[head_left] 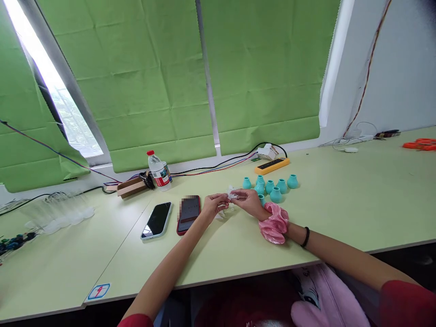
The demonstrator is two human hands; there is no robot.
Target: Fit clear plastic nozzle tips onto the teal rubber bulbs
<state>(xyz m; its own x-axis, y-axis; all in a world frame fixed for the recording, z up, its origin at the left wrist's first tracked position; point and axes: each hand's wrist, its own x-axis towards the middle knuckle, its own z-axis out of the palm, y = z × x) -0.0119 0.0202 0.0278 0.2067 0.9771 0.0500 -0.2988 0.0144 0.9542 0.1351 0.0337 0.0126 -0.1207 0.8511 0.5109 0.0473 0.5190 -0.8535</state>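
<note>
We pinch small clear part (pixel 232 195) between left hand (pixel 214 203) and right hand (pixel 250 201), both grips clamped on it, just before teal cups (pixel 270 186) (fitting step, we judge); next needs steady alignment.

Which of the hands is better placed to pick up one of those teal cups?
Probably the right hand: it lies beside the cluster of small teal cups. The left hand is farther off, beside the phones.

Small white clear-plastic piece (pixel 232 195) pinched between both hands, raised just above pale green table; details blurred
</note>
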